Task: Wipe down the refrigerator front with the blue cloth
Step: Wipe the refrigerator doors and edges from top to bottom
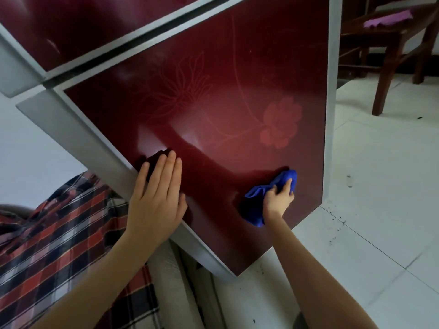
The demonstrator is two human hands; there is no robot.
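Observation:
The refrigerator front [213, 96] is glossy dark red with pale flower drawings and a silver frame; it fills the upper middle of the view. My right hand [278, 198] grips the bunched blue cloth [256, 205] and presses it on the lower door near its right edge. My left hand [158, 198] lies flat, fingers together and straight, on the door's left edge, overlapping the silver frame. The upper door [78, 27] sits above a dark gap.
A red and dark plaid cloth [59, 245] covers something at the lower left beside the refrigerator. A dark wooden chair [389, 48] with a purple cushion stands at the upper right. White floor tiles [380, 186] carry small dark specks.

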